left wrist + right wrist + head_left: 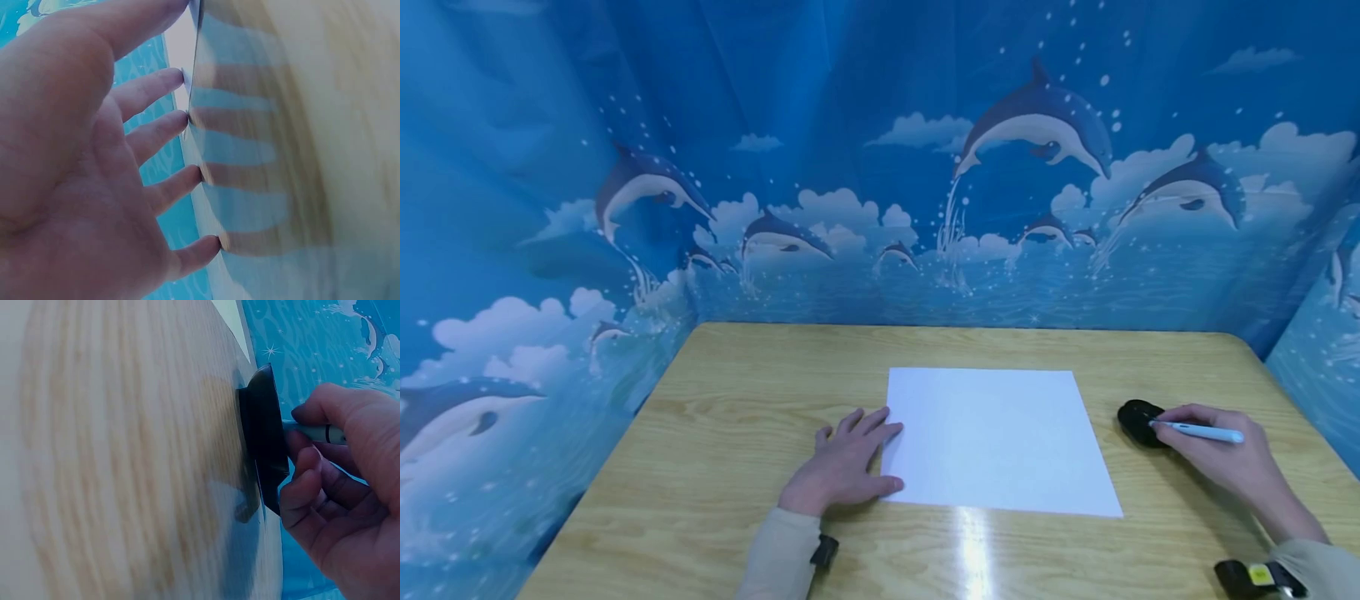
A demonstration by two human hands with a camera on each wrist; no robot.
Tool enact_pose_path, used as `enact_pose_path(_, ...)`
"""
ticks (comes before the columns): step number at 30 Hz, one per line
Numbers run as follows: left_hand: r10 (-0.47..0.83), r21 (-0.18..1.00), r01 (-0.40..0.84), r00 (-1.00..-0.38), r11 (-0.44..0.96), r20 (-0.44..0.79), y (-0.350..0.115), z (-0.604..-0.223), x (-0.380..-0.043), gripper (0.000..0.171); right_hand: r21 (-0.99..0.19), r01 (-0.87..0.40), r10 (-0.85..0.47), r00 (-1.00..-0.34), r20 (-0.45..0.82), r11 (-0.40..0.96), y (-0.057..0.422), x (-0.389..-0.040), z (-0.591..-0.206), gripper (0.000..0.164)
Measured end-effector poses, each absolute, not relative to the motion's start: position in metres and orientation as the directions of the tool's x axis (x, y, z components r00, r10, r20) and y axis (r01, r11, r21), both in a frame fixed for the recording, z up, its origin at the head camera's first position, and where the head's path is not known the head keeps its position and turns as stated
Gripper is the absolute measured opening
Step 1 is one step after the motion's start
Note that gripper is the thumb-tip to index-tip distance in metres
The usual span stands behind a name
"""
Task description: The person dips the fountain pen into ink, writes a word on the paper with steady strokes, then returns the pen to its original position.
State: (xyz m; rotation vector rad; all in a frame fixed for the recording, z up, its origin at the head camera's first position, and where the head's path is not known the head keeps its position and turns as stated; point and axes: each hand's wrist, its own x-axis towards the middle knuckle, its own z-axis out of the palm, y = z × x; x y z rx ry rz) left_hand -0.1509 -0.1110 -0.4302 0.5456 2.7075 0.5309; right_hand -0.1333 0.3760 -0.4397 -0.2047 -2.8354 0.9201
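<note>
A blank white sheet of paper (992, 442) lies flat on the wooden table. My left hand (842, 468) rests at its left edge with fingers spread, and the thumb and a fingertip overlap the sheet. In the left wrist view those fingertips (190, 178) meet the tabletop. My right hand (1228, 458) pinches a light blue pen (1210, 432) between thumb and fingers. The pen's front end is at a low, rounded black object (1135, 417) right of the paper. From the right wrist view, this black piece (265, 425) stands on the table like a shallow dish or base; its kind cannot be told.
The pale wooden table (737, 400) has rounded far corners and a glossy light reflection near its front. Behind and beside it hangs a blue curtain (850, 125) printed with dolphins and clouds. Black straps with devices (1236, 577) sit at both wrists.
</note>
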Motion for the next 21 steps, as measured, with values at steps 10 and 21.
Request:
enact_pose_path(10, 0.452, 0.456, 0.326, -0.870, 0.828, -0.199, -0.115, -0.427, -0.156, 0.074, -0.685, 0.049, 0.180, -0.976, 0.121, 0.727, 0.356, -0.131, -0.422, 0.038)
enact_pose_path(21, 0.467, 0.433, 0.341, -0.855, 0.834, -0.226, -0.110, -0.426, -0.159, 0.077, -0.758, -0.083, 0.104, -0.975, 0.196, 0.647, 0.302, -0.135, -0.406, 0.032)
